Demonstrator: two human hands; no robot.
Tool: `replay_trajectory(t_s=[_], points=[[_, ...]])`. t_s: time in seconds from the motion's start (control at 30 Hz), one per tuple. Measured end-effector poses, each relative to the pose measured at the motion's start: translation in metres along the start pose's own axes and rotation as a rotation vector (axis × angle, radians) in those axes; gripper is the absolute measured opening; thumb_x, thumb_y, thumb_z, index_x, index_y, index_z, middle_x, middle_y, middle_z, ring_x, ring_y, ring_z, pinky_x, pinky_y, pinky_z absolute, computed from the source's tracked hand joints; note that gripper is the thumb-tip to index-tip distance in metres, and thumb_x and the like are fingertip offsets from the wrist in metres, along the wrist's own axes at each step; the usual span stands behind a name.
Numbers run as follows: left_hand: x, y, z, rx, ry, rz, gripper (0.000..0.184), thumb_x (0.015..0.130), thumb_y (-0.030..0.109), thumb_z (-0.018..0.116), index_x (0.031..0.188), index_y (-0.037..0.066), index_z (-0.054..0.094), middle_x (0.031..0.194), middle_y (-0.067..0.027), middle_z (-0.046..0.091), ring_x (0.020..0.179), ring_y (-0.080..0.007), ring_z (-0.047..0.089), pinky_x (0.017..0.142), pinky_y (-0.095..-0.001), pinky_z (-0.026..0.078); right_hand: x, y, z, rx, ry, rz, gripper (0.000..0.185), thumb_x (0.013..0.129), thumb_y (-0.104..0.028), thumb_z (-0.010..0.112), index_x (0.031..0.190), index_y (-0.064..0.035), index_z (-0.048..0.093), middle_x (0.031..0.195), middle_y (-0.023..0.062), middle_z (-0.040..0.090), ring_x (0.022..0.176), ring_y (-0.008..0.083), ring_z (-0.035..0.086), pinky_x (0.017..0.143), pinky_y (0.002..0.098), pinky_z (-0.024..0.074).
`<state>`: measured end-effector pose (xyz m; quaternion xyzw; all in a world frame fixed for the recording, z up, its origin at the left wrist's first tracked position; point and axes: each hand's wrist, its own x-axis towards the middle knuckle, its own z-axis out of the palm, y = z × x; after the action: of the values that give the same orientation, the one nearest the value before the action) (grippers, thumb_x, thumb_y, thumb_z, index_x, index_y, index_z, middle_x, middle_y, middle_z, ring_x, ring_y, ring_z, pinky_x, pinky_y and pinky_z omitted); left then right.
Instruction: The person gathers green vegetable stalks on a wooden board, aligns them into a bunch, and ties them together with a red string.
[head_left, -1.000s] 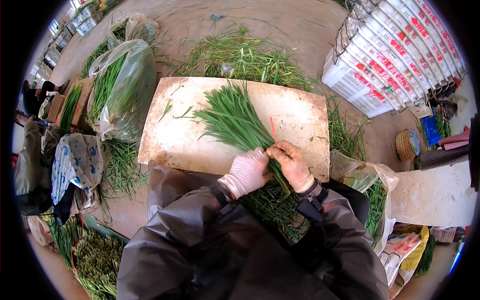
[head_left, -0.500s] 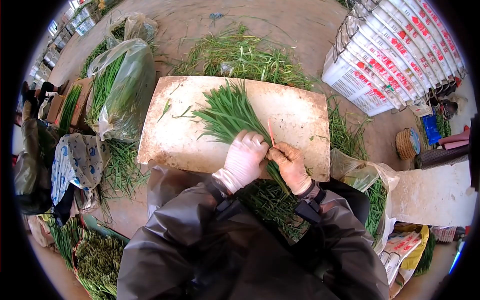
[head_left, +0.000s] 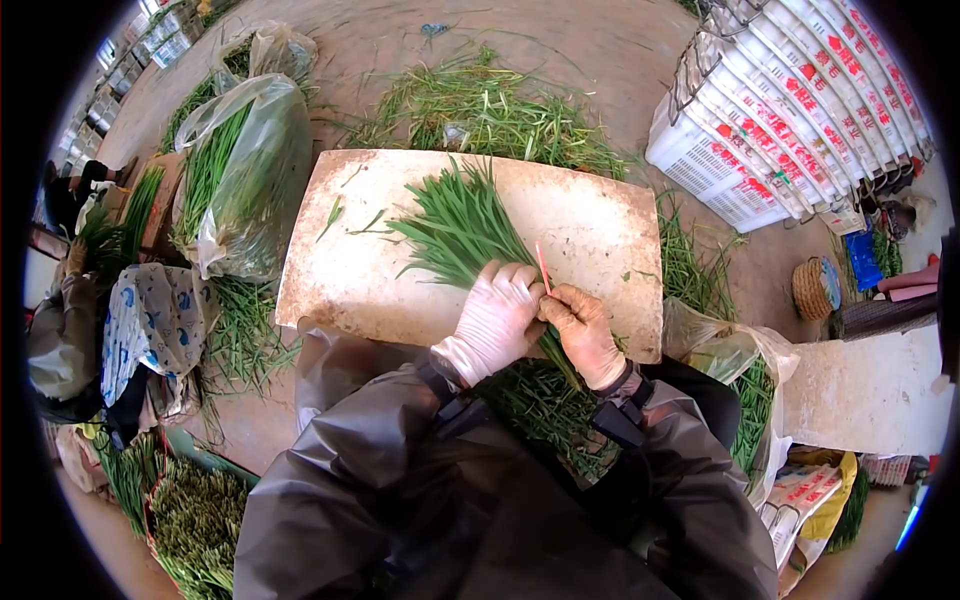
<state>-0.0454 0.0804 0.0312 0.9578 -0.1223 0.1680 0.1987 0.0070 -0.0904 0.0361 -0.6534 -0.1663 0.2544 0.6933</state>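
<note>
My left hand point(head_left: 492, 318), in a white glove, is closed around a bunch of green garlic chives point(head_left: 466, 222). The leafy ends fan out up and left over a worn pale board point(head_left: 335, 265); the stalk ends slant down past its near edge. My right hand point(head_left: 585, 335), in a stained tan glove, presses against the left at the stalks, its thumb and finger pinching a thin pink tie point(head_left: 542, 263). One end of the tie sticks up; how far it circles the bunch is hidden by my fingers.
Stacked white crates point(head_left: 725, 170) stand at the right. A clear bag of chives point(head_left: 255, 185) is at the left, beside a co-worker point(head_left: 65, 330). Loose leaves point(head_left: 490, 110) litter the floor beyond the board. Another open bag point(head_left: 765, 385) stands near my right knee.
My hands stay almost in place on the bunch and the tie, the left fingers shifting slightly. At the far left, the co-worker's arm has moved up and now shows beside green stalks.
</note>
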Motion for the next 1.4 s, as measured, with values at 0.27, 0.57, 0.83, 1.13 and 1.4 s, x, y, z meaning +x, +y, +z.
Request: replay_trajectory(t_s=[0.27, 0.57, 0.83, 1.13, 1.4], points=[[0.0, 0.0, 0.0, -0.066, -0.074, -0.018, 0.06, 0.071, 0.032, 0.082, 0.121, 0.003, 0.063, 0.121, -0.0157, 0.058, 0.124, -0.0344, 0.056, 0.115, -0.0495, 0.039, 0.0, -0.005, 0.001, -0.03, -0.01, 0.04, 0.012, 0.104, -0.008, 0.063, 0.102, 0.001, 0.07, 0.088, -0.0024, 0.064, 0.081, 0.0062, 0.056, 0.074, 0.0241, 0.0489], [-0.002, 0.004, -0.002, -0.016, -0.073, -0.02, 0.07, 0.073, 0.034, 0.084, 0.13, 0.001, 0.061, 0.131, -0.0164, 0.058, 0.132, -0.0353, 0.052, 0.118, -0.0522, 0.037, 0.001, -0.004, -0.003, -0.053, -0.052, 0.115, 0.016, 0.106, -0.013, 0.062, 0.102, 0.0009, 0.07, 0.087, -0.0002, 0.064, 0.083, 0.0095, 0.059, 0.079, 0.0258, 0.0503], [0.0, 0.004, -0.001, 0.027, -0.212, -0.055, 0.076, 0.073, 0.042, 0.084, 0.134, 0.002, 0.06, 0.137, -0.017, 0.059, 0.139, -0.0366, 0.049, 0.121, -0.0537, 0.034, 0.001, -0.002, -0.003, -0.049, -0.066, 0.11, 0.018, 0.107, -0.013, 0.062, 0.103, 0.0016, 0.07, 0.085, 0.0004, 0.065, 0.08, 0.01, 0.06, 0.075, 0.0264, 0.0526], [0.001, 0.004, 0.001, 0.046, -0.255, -0.066, 0.083, 0.07, 0.045, 0.086, 0.136, 0.004, 0.058, 0.137, -0.0181, 0.057, 0.138, -0.0371, 0.049, 0.121, -0.0565, 0.033, 0.003, 0.0, -0.005, -0.108, -0.094, 0.094, 0.019, 0.108, -0.013, 0.061, 0.101, 0.002, 0.069, 0.084, 0.0002, 0.064, 0.079, 0.0099, 0.06, 0.075, 0.0273, 0.0526], [0.0, 0.001, 0.003, 0.004, -0.135, -0.029, 0.08, 0.067, 0.044, 0.088, 0.135, 0.012, 0.059, 0.133, -0.0099, 0.059, 0.134, -0.0346, 0.051, 0.114, -0.0533, 0.037, 0.001, -0.005, -0.004, -0.183, -0.106, 0.086, 0.016, 0.107, -0.011, 0.061, 0.1, 0.0011, 0.07, 0.085, -0.0003, 0.064, 0.08, 0.0085, 0.057, 0.076, 0.0257, 0.0495]])
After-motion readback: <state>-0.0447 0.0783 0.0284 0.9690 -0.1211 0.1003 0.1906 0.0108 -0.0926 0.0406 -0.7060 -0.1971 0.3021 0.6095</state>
